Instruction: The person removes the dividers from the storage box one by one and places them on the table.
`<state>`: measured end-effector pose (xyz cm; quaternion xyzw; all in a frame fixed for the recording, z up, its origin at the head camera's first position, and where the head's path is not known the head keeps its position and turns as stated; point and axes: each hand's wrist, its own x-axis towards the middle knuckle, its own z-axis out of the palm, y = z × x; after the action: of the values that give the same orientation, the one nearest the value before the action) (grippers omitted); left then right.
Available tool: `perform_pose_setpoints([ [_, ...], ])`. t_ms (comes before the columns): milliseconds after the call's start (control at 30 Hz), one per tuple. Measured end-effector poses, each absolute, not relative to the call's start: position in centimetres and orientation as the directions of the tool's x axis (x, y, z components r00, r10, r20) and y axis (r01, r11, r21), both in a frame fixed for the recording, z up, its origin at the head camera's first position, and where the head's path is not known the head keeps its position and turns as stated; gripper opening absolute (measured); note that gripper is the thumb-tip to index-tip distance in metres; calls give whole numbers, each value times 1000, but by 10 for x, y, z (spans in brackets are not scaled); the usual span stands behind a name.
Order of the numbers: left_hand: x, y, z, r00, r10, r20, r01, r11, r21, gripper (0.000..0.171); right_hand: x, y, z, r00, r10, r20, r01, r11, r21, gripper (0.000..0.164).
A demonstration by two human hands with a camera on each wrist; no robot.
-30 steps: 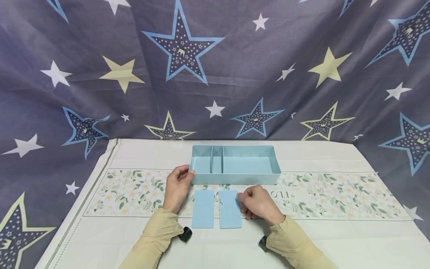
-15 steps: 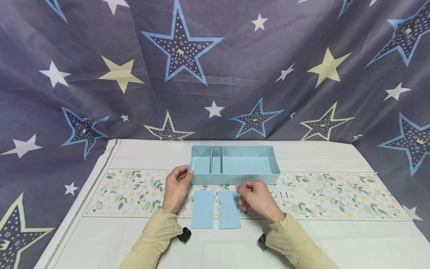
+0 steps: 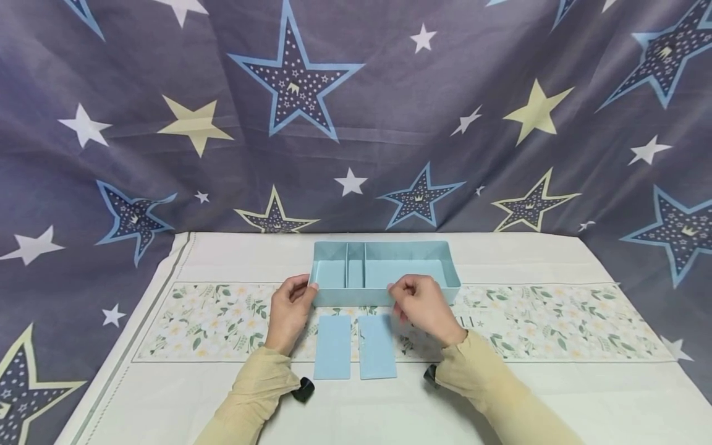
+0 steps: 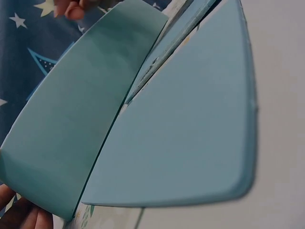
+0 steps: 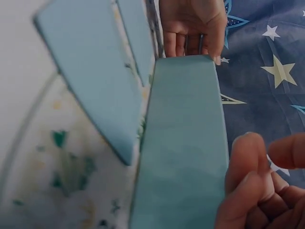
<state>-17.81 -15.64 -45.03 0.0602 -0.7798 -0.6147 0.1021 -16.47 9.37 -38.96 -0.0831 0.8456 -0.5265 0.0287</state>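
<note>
A light-blue divided box [image 3: 353,298] stands on the table, with two upright partitions making three compartments. My left hand [image 3: 289,316] grips its front left corner, thumb at the rim and fingers along the end wall. Over the front wall, right of centre, hovers my right hand [image 3: 425,307], fingers loosely curled. In the right wrist view that hand [image 5: 259,183] shows nothing between thumb and fingers; whether it touches the rim is unclear. Two flat blue panels, a left one [image 3: 332,347] and a right one [image 3: 377,347], lie side by side before the box.
A white cloth [image 3: 222,395] with a floral band [image 3: 556,327] covers the table. Behind hangs a dark star-patterned curtain [image 3: 400,136], close to the table's back edge. Each wrist carries a small black device, such as the left wrist device [image 3: 303,390].
My right hand has risen from beside the right panel and moved forward to the box's front wall. The left hand has kept its grip on the corner. The view has shifted slightly.
</note>
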Motion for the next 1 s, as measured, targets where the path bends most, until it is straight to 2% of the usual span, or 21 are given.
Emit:
perform_pose_setpoints([
  [300, -178, -155, -449, -971, -221, 87, 34, 233, 972, 32, -182, 87, -383, -985, -157, 69, -134, 458, -879, 29],
  [1000, -179, -156, -451, -971, -218, 96, 45, 230, 972, 32, -203, 71, -381, -978, -133, 160, -207, 540, -816, 22],
])
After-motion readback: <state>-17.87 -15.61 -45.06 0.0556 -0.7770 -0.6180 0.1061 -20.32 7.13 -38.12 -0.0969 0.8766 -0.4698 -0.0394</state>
